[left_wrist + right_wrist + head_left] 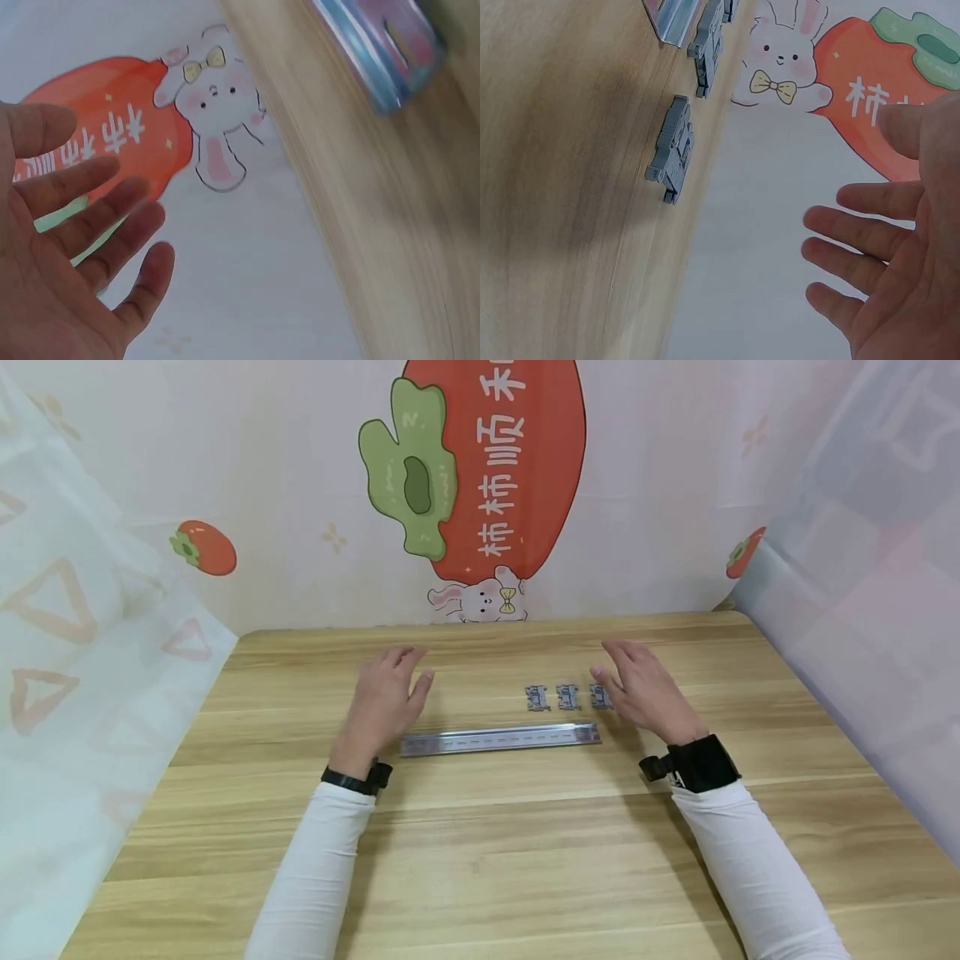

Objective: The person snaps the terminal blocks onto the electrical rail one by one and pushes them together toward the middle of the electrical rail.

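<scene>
A slotted metal DIN rail (501, 739) lies crosswise on the table; its end (390, 45) shows in the left wrist view. Behind its right part stand three grey terminal blocks in a row: a left one (537, 697), a middle one (567, 697) and a right one (600, 696). My left hand (384, 700) hovers off the rail's left end, fingers spread and relaxed, palm bare. Above the right block is my right hand (643, 692), overlapping it in the head view. In the right wrist view its fingers are loosely extended, apart from the nearest terminal block (673, 150).
The wooden table (480, 852) ends at the back against a white printed curtain (300, 485) with a large red fruit and a rabbit. More printed cloth (870, 568) hangs along the right side, and another sheet (82, 635) on the left.
</scene>
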Demonstrator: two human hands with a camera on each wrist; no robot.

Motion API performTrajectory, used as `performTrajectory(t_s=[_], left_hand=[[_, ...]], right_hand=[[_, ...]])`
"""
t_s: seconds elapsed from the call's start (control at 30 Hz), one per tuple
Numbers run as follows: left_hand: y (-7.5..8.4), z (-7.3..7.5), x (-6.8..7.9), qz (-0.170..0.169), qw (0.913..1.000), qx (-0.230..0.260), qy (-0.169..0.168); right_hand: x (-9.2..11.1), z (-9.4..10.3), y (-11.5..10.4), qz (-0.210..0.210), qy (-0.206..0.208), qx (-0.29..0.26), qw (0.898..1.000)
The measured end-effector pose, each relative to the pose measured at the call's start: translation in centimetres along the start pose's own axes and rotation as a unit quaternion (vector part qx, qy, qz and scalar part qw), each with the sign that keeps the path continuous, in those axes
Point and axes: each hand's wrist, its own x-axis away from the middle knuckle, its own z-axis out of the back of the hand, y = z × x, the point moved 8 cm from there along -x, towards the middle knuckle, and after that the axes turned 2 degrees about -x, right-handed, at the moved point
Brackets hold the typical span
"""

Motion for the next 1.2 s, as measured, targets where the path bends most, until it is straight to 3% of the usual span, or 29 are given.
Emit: performTrajectory(t_s=[0.23, 0.4, 0.57, 0.8, 1.2], left_hand=[[2.8, -2.1, 0.1, -0.057, 0.9954, 0.023, -0.073], [4.4, -3.8, 0.4, -0.073, 0.986, 0.038, -0.145], [5.8, -5.2, 0.9, -0.087, 0.977, 0.058, -0.185], [7.0, -6.6, 1.6, -0.092, 0.9699, 0.048, -0.22], [7.8, -7.4, 2.0, -0.102, 0.9688, 0.036, -0.223]], right_hand=[[0.2, -0.8, 0.6, -0.033, -0.044, -0.025, 0.998], [0.3, -1.3, 0.8, -0.041, -0.065, -0.025, 0.997], [0.4, -1.6, 0.9, -0.046, -0.087, -0.02, 0.995], [0.5, -1.9, 0.9, -0.061, -0.113, -0.018, 0.992], [0.6, -2.3, 1.0, -0.061, -0.124, -0.011, 0.99]])
